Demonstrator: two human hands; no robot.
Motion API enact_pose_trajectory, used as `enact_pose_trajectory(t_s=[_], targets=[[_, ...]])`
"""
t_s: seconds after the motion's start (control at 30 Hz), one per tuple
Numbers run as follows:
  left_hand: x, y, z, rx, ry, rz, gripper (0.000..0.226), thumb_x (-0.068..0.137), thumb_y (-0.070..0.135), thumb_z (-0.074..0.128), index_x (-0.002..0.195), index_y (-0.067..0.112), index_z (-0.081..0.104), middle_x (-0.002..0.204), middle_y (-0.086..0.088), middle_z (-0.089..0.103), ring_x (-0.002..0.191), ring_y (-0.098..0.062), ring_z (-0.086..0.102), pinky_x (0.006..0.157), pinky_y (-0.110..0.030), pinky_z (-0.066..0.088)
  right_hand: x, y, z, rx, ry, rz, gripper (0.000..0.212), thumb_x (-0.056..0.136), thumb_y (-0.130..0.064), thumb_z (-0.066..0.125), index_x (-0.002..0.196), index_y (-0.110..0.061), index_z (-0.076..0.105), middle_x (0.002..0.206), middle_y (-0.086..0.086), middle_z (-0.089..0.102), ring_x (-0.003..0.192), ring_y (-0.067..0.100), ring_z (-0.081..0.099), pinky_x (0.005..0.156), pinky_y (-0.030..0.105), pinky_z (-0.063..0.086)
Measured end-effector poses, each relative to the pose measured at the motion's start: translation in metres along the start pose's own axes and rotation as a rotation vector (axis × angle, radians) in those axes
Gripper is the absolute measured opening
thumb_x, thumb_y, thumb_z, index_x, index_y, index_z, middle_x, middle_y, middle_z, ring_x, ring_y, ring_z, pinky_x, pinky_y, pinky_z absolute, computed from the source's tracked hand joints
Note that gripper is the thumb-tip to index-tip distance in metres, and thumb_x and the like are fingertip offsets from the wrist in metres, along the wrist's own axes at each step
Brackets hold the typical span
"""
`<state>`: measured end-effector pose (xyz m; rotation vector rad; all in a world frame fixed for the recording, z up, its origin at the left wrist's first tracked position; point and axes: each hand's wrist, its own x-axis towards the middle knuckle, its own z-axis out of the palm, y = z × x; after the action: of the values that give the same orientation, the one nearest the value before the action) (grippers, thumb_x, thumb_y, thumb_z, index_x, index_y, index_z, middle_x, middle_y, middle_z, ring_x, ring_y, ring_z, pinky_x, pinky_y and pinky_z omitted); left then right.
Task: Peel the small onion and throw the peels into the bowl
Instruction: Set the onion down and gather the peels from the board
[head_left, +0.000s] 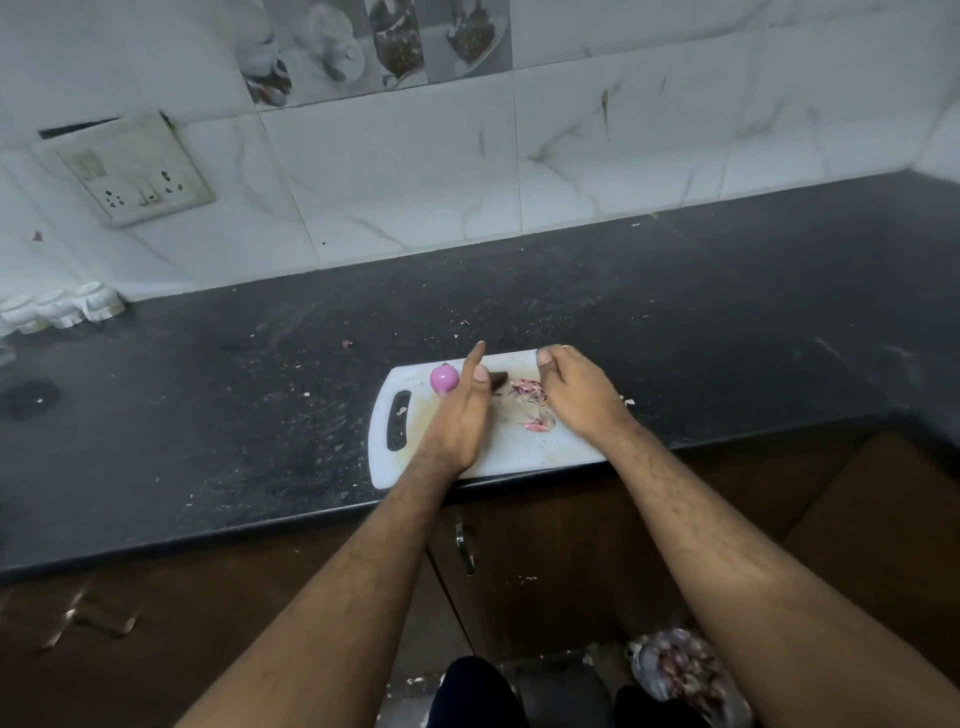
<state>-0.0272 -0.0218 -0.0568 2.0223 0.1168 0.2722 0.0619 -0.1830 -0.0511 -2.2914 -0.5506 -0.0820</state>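
A: Where is the small onion (444, 379) sitting?

B: It is lying peeled and pink on the white cutting board (524, 447), toward the board's far left corner, at about ten o'clock from the board's middle. The board itself is sitting at the near edge of the dark countertop (727, 322).

A: And the hands?

B: The left hand (460, 415) is reaching over the board with its fingers stretched out flat and held side by side, edge-on to the board, gripping nothing. The onion is lying just beside its fingers, at about eleven o'clock from the palm. Whether skin is touching the onion, I cannot tell.

A: The right one?

B: The right hand (576, 397) is hovering over the board's right half, fingers curled downward, thumb sticking out at the far side. Its fingertips are hidden beneath it, so I cannot tell whether it is pinching anything. The onion is lying well apart from it, at nine o'clock, with the left hand between.

A: Any peels?

B: A heap of purple peels (529, 389) is lying between the two hands, just beside the right hand at its nine o'clock. A smaller pinkish scrap (540, 423) is lying nearer the person, at six o'clock from that heap. A dark object (500, 378), too blurred to identify, is showing just past the left thumb.
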Motion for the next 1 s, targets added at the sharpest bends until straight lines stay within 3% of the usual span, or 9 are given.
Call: enact_pose_trajectory(t_s=[0.1, 0.2, 0.33, 0.43, 0.53, 0.63, 0.7, 0.87, 1.0], targets=[[0.002, 0.002, -0.005, -0.178, 0.09, -0.039, 0.085, 0.093, 0.074, 0.019, 0.164, 0.028, 0.016, 0.154, -0.004, 0.053, 0.13, -0.016, 0.062, 0.118, -0.034, 0.036, -0.009, -0.016, 0.006, -0.187, -0.193, -0.138, 0.054, 0.109, -0.045, 0.022, 0.145, -0.014, 0.048, 0.152, 0.006, 0.05, 0.139, 0.027, 0.045, 0.113, 0.038, 0.034], [-0.001, 0.008, -0.005, -0.22, 0.082, -0.063, 0.084, 0.093, 0.071, 0.022, 0.163, 0.025, 0.021, 0.16, -0.006, 0.044, 0.141, -0.019, 0.051, 0.125, -0.041, 0.03, -0.021, -0.031, 0.017, -0.231, -0.32, -0.221, 0.056, 0.11, -0.042, 0.021, 0.155, -0.012, 0.034, 0.164, 0.005, 0.035, 0.152, 0.02, 0.028, 0.121, 0.032, 0.019], [-0.002, 0.01, -0.005, -0.121, 0.035, -0.049, 0.097, 0.088, 0.082, 0.016, 0.159, 0.019, 0.033, 0.156, -0.007, 0.05, 0.146, -0.018, 0.043, 0.126, -0.045, 0.028, -0.03, -0.044, 0.015, 0.237, -0.263, -0.087, 0.051, 0.11, -0.042, 0.025, 0.148, -0.015, 0.044, 0.153, 0.005, 0.048, 0.144, 0.02, 0.041, 0.117, 0.04, 0.035], [-0.005, 0.009, -0.005, -0.131, 0.002, -0.041, 0.099, 0.087, 0.084, 0.017, 0.157, 0.017, 0.038, 0.152, -0.01, 0.055, 0.142, -0.018, 0.05, 0.125, -0.044, 0.032, -0.029, -0.045, 0.006, 0.712, -0.066, 0.255, 0.047, 0.109, -0.039, 0.03, 0.146, -0.015, 0.047, 0.149, 0.005, 0.053, 0.136, 0.021, 0.05, 0.084, 0.028, 0.053], [-0.005, 0.008, -0.004, -0.108, -0.013, -0.038, 0.092, 0.092, 0.077, 0.017, 0.154, 0.014, 0.044, 0.147, -0.01, 0.06, 0.139, -0.018, 0.053, 0.124, -0.044, 0.034, -0.033, -0.034, -0.001, 0.451, 0.141, 0.281, 0.034, 0.104, -0.028, 0.048, 0.135, -0.016, 0.057, 0.134, 0.002, 0.062, 0.12, 0.017, 0.059, 0.082, 0.02, 0.046], [-0.003, 0.007, -0.005, -0.111, -0.015, -0.035, 0.094, 0.09, 0.08, 0.017, 0.15, 0.015, 0.05, 0.143, -0.009, 0.063, 0.135, -0.018, 0.056, 0.122, -0.045, 0.037, -0.042, -0.02, -0.004, 0.05, -0.051, 0.187, 0.057, 0.089, -0.043, 0.072, 0.135, -0.014, 0.057, 0.135, 0.007, 0.051, 0.121, 0.023, 0.058, 0.099, 0.036, 0.049], [-0.002, 0.006, -0.006, -0.111, -0.017, -0.036, 0.095, 0.09, 0.08, 0.017, 0.148, 0.013, 0.052, 0.142, -0.009, 0.064, 0.134, -0.018, 0.058, 0.121, -0.045, 0.038, -0.046, -0.018, -0.002, -0.102, -0.134, 0.205, 0.075, 0.081, -0.044, 0.081, 0.14, -0.011, 0.051, 0.136, 0.008, 0.045, 0.115, 0.025, 0.059, 0.098, 0.038, 0.05], [-0.003, 0.007, -0.006, -0.117, -0.035, -0.033, 0.092, 0.092, 0.078, 0.018, 0.144, 0.013, 0.056, 0.14, -0.008, 0.066, 0.133, -0.016, 0.058, 0.121, -0.043, 0.038, -0.031, -0.028, 0.011, -0.026, -0.025, 0.123, 0.059, 0.077, -0.027, 0.087, 0.128, -0.011, 0.062, 0.106, 0.002, 0.06, 0.086, 0.015, 0.057, 0.078, 0.023, 0.04], [-0.005, 0.007, -0.007, -0.128, -0.009, -0.023, 0.091, 0.093, 0.078, 0.019, 0.142, 0.011, 0.058, 0.136, -0.006, 0.068, 0.13, -0.014, 0.061, 0.119, -0.042, 0.041, -0.017, -0.034, 0.02, 0.105, 0.014, 0.075, 0.054, 0.078, -0.019, 0.086, 0.126, -0.009, 0.063, 0.106, 0.003, 0.063, 0.083, 0.012, 0.058, 0.08, 0.024, 0.047]])
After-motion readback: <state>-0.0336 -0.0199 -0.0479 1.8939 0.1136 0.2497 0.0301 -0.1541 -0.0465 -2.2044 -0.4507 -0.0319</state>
